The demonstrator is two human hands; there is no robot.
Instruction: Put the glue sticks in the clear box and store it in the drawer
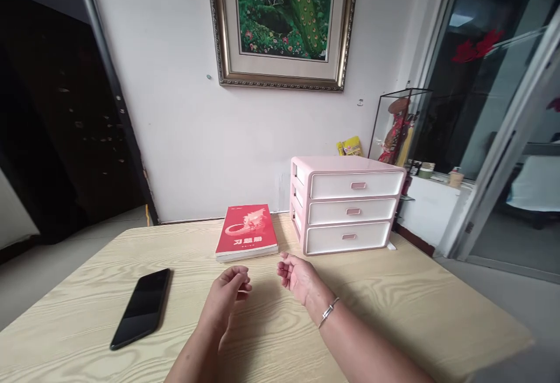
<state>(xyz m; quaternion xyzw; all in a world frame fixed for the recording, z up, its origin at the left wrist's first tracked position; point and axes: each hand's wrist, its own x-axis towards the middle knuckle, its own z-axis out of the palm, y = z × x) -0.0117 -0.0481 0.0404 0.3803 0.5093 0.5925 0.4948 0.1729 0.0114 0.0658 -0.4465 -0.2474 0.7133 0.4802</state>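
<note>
Both of my hands hover over the middle of a light wooden table [394,307], a short gap between them. My left hand [227,295] has its fingers loosely curled and holds nothing. My right hand [295,277], with a silver bracelet on the wrist, is also loosely curled, palm turned inward, and holds nothing. A red book [247,231] lies flat just beyond my hands. A black phone [142,307] lies face up to the left of my left hand. A pink and white three-drawer box [345,203] stands behind my right hand, all drawers closed.
A framed peacock picture [284,18] hangs on the white wall. A glass display case [400,126] stands on a white ledge at right, beside a glass sliding door [503,109]. A dark doorway [56,109] is at left.
</note>
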